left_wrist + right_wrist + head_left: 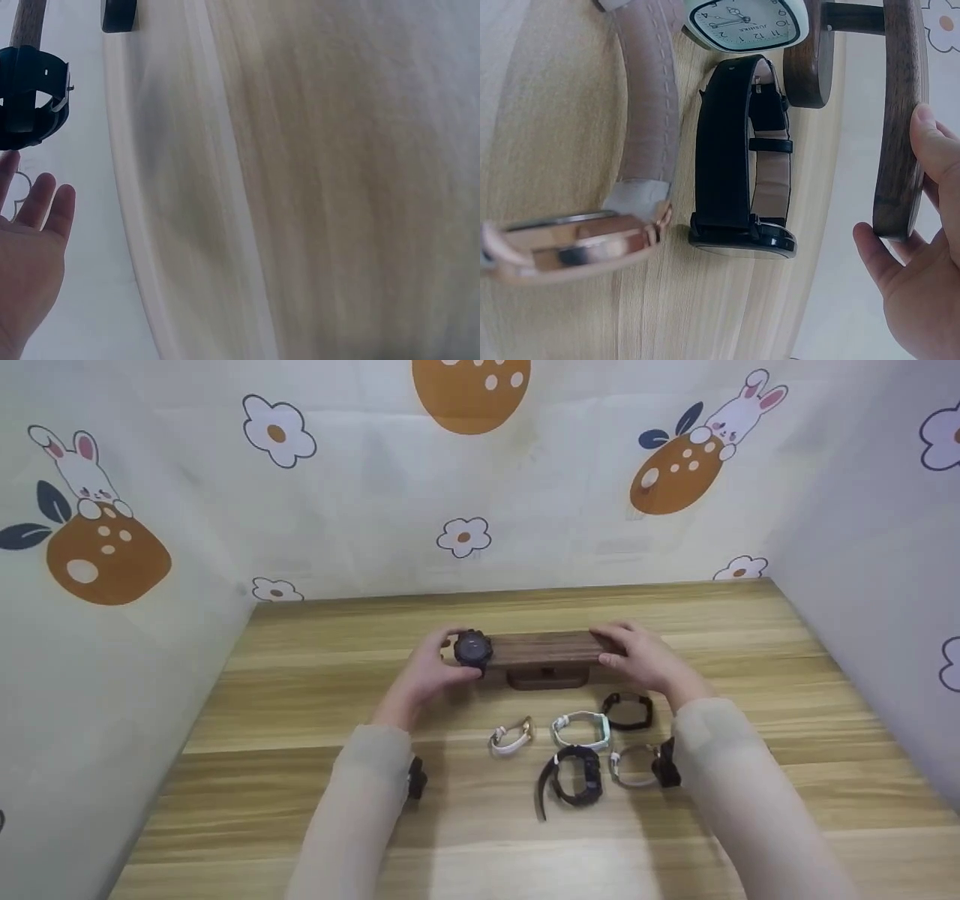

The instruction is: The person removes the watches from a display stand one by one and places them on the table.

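A dark wooden watch stand [547, 647] stands on the table, its bar lying crosswise above a rounded base [547, 678]. Round the bar's left end sits a chunky black watch [473, 649], dial up; its buckled strap [34, 97] encircles the bar in the left wrist view. My left hand [431, 664] pinches this watch, thumb on the near side and fingers on the far side. At the opposite end, my right hand [645, 660] grips the bar between thumb and fingers, also visible in the right wrist view.
Several watches lie nearer me: a small white-strapped one [511, 737], a mint-cased one [582, 730], a black-strapped one [628, 712], a black one with a long loose strap [579, 776], and a pale-strapped one [634, 765]. A patterned backdrop [360, 525] rises behind the table.
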`<state>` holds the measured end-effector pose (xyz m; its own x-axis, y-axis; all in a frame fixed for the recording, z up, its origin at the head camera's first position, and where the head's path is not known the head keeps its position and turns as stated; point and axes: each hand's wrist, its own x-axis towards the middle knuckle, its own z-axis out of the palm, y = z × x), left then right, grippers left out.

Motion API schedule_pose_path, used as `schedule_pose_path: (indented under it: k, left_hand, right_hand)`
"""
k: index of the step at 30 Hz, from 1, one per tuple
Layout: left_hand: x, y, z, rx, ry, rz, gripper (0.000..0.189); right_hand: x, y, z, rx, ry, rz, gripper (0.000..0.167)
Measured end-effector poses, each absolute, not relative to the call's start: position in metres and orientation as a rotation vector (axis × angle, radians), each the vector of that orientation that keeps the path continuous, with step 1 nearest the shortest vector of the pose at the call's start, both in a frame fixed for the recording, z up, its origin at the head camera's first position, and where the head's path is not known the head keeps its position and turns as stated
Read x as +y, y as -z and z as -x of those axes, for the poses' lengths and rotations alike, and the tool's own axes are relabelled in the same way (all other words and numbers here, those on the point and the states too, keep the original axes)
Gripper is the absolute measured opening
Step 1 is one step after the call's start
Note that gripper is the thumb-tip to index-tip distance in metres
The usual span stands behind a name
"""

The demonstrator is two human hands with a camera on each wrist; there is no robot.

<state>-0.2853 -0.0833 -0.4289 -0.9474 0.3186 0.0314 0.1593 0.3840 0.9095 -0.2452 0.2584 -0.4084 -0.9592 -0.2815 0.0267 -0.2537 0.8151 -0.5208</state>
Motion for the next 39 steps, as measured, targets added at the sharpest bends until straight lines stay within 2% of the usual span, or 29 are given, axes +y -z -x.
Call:
schedule_pose_path:
  k: [8, 20, 26, 39]
  left_hand:
    - [-0.095, 0.433, 0.281, 2.468, -1.624, -0.357, 0.076]
    - [-0.105, 0.435, 0.267, 2.413, -1.761, -0.33, 0.067]
    - [-0.104, 0.437, 0.254, 2.424, -1.757, -0.308, 0.071]
    - [-0.099, 0.444, 0.226, 2.45, -1.623, -0.547, 0.067]
  right_hand:
    - [0.257, 0.407, 0.244, 2.939, 0.858, 0.415, 0.051]
    - [0.256, 0.407, 0.245, 2.931, 0.84, 0.433, 0.052]
    - [0.257, 0.407, 0.245, 2.928, 0.822, 0.418, 0.053]
    - [0.256, 0.405, 0.243, 2.928, 0.822, 0.388, 0.053]
